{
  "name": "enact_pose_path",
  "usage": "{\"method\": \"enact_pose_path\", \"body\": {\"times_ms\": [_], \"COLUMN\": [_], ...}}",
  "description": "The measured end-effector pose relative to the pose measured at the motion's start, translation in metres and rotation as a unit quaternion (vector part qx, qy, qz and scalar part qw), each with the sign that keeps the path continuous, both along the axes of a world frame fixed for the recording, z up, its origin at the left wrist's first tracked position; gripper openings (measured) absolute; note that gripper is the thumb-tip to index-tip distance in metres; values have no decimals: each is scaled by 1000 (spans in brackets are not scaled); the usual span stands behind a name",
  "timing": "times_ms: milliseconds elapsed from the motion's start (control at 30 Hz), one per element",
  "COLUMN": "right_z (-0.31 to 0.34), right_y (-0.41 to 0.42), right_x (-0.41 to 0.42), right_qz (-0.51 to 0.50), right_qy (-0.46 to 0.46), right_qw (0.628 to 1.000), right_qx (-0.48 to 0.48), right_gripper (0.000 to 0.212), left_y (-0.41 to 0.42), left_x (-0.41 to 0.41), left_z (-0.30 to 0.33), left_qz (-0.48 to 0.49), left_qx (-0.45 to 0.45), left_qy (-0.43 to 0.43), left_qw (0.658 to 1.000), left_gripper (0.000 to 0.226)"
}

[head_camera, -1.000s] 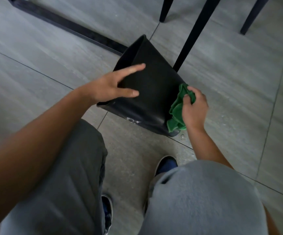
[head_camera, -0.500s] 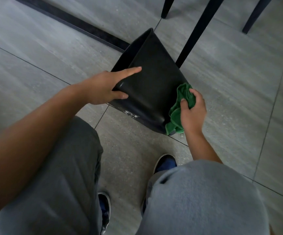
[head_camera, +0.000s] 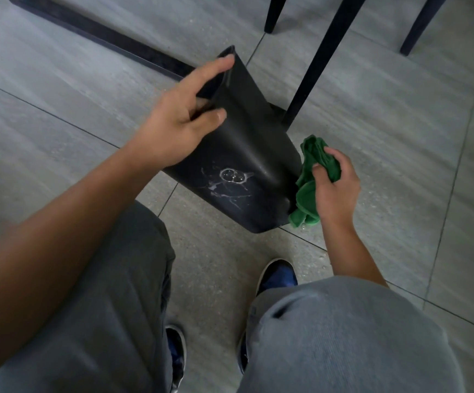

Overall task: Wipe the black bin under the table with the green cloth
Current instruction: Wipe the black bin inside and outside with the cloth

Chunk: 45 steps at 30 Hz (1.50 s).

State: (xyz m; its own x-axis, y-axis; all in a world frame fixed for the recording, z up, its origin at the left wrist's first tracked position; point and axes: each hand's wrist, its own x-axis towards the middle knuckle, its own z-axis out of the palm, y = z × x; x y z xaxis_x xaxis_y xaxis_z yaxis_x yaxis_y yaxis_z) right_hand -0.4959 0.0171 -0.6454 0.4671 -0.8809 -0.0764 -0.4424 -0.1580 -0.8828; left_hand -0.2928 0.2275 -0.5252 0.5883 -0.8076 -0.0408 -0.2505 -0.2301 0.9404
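tapered black plastic bin (head_camera: 247, 165) tilted on grey tile floor (head_camera: 386, 123) beside black table leg (head_camera: 315, 63), whitish smears on side. left hand (head_camera: 179, 123) grips rim, fingers curled over edge. right hand (head_camera: 335, 185) clutches crumpled green cloth (head_camera: 306, 194) against bin's lower corner.

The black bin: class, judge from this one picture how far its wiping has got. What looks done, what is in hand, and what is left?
Done: the black bin is tilted on the floor, its side turned up. In hand: the left hand grips its rim, and the right hand holds the green cloth bunched against the bin's lower edge. Left: the whitish marks on the upturned side are not yet wiped.
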Motion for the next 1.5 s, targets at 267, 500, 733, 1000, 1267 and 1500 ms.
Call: {"method": "enact_pose_path", "body": {"times_ms": [267, 500, 733, 1000, 1267, 1500], "right_z": [0, 19, 42, 35, 70, 34], "right_y": [2, -10, -28, -19, -11, 7], "right_x": [-1, 2, 10, 10, 5, -3], "right_qz": [-25, 9, 24, -7, 78, 85], "right_qy": [-2, -1, -19, -16, 1, 37], "right_qw": [1000, 999, 997, 995, 978, 968], "right_qx": [7, -44, -76, -99, -192, -233], "right_gripper": [37, 37, 36, 62, 56, 50], "left_y": [10, -3, -20, -11, -6, -6], "left_x": [10, -7, -2, 6, 3, 11], "left_z": [-10, -7, -8, -25, -30, -37], "left_qz": [-54, 29, 136, 32, 77, 136], "left_qx": [129, 91, 96, 119, 99, 69], "left_qy": [-62, -87, 23, 60, 35, 92], "left_qw": [988, 992, 986, 991, 991, 984], "left_gripper": [65, 56, 54, 66, 65, 59]}}
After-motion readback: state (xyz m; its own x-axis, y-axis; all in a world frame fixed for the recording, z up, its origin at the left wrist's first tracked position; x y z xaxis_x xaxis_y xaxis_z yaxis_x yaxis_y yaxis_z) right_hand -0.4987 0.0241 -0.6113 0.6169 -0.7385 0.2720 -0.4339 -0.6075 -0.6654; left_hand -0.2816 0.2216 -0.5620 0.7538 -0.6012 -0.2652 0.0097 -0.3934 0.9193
